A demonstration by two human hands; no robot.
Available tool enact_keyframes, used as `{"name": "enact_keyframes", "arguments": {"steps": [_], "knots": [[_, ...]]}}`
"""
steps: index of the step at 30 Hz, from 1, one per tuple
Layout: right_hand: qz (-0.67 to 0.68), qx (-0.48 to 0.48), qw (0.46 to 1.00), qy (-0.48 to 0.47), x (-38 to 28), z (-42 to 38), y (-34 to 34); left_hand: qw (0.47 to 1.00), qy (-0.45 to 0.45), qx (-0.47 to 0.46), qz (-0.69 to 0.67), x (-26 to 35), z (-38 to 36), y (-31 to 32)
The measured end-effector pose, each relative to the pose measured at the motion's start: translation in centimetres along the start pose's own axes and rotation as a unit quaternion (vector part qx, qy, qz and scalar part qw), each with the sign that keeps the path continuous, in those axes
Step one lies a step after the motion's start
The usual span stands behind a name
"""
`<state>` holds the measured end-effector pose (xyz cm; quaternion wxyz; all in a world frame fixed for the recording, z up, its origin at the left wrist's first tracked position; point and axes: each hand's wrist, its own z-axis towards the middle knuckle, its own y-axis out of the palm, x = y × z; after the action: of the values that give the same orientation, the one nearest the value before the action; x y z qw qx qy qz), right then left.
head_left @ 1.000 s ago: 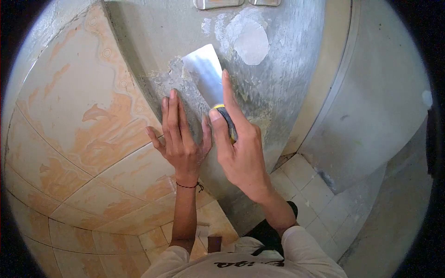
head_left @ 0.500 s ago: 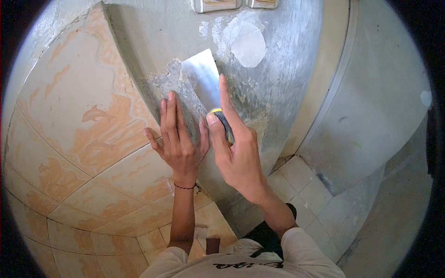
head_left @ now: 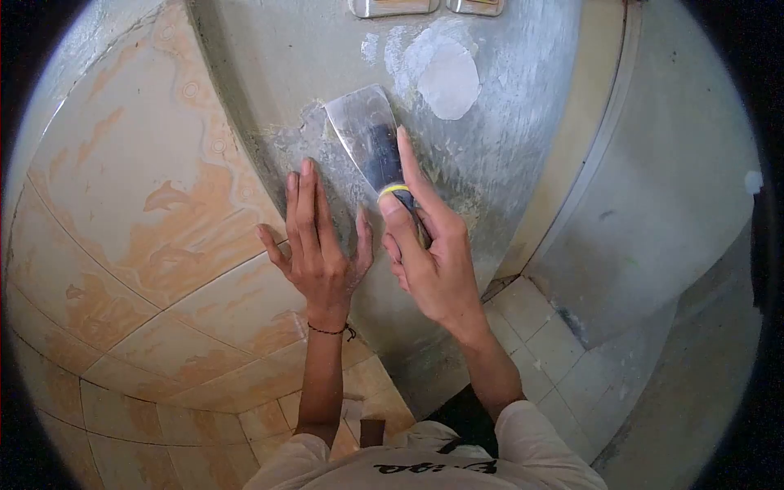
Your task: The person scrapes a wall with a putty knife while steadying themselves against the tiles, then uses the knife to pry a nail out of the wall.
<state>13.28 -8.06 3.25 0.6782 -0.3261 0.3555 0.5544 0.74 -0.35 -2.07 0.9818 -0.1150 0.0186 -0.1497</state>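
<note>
My right hand [head_left: 437,261] grips the dark handle of a putty knife [head_left: 367,135] with a yellow ring at its neck. The index finger stretches along the edge of the metal blade. The blade points up and slightly left over the grey, scuffed wall [head_left: 523,106]; whether its tip touches cannot be made out. To the left, my left hand [head_left: 318,253] rests with fingers spread, across the rough wall patch and the edge of the dolphin-patterned tiles [head_left: 122,163]. A cord bracelet [head_left: 327,330] circles that wrist.
A pale filled patch [head_left: 449,80] shows on the wall above the blade. Two switch or socket plates [head_left: 395,6] sit at the top edge. A door frame [head_left: 584,155] and a grey panel [head_left: 653,163] stand on the right, with floor tiles [head_left: 531,327] below.
The putty knife and my right hand have shifted slightly right, and the blade has changed angle, now looking darker. My left hand has barely moved.
</note>
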Motion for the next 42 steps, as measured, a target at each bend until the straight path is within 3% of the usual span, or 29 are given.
{"name": "enact_keyframes", "arguments": {"steps": [7,14,20,31,42], "knots": [[-0.009,0.024,0.997,-0.067,0.5,0.2,0.3,1.0,-0.005,-0.004,0.002,0.2,0.1,-0.1],[0.005,0.021,0.999,-0.036,0.8,-0.1,0.3,1.0,-0.007,-0.006,-0.004,0.2,0.0,-0.1],[0.024,0.031,0.997,-0.065,0.7,0.5,0.8,1.0,-0.005,-0.005,0.0,0.2,0.0,-0.1],[-0.069,0.022,0.996,-0.057,0.2,-0.2,-0.2,1.0,-0.002,-0.003,-0.005,-0.1,0.0,-0.2],[-0.081,0.002,0.994,-0.069,-1.3,0.0,-0.6,1.0,0.0,-0.006,-0.009,0.0,0.0,-0.2]]}}
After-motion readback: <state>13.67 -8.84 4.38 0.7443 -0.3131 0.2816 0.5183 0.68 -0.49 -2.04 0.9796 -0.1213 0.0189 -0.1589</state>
